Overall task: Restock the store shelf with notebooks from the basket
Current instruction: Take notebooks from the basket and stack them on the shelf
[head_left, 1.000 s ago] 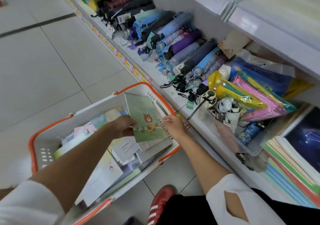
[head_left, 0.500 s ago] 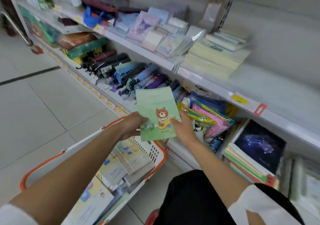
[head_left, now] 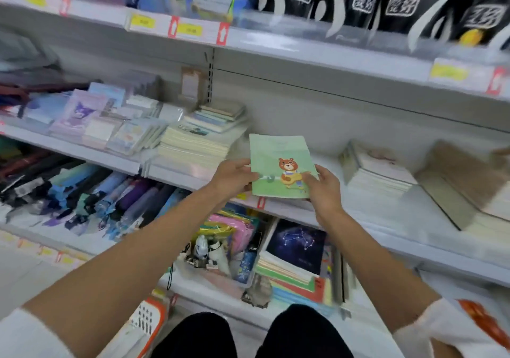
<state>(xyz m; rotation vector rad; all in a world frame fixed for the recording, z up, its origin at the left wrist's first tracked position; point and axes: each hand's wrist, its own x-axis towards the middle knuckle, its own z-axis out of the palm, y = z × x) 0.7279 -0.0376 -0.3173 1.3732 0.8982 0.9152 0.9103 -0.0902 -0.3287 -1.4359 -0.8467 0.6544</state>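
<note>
Person stands facing the store shelf, both arms stretched forward, white sleeves at the bottom corners of the view.

Green notebook, bear with a guitar on the cover, is held in the air by both hands. It sits above the front edge of the middle shelf, cover up and tipped toward the person. It hangs over the gap between a cream stack of notebooks to the left and a white stack to the right. Cannot tell whether its far edge touches the shelf.

Left hand: grip closed on the notebook's left edge, thumb on the cover, fingers hidden beneath.

Right hand: grip closed on the lower right corner, thumb pressed on the cover just beside the bear, fingers under the book.

Basket: only one white corner with an orange rim shows, low on the floor by the person's left knee. Its contents are out of view.

Around: folded umbrellas lie in a row on the lower shelf at left. A dark constellation notebook tops a coloured pile below the hands. Small pastel pads lean on the middle shelf left of the cream stack. Yellow price tags line the rail of the top shelf, with black packets above them. The edges of the view are blurred
</note>
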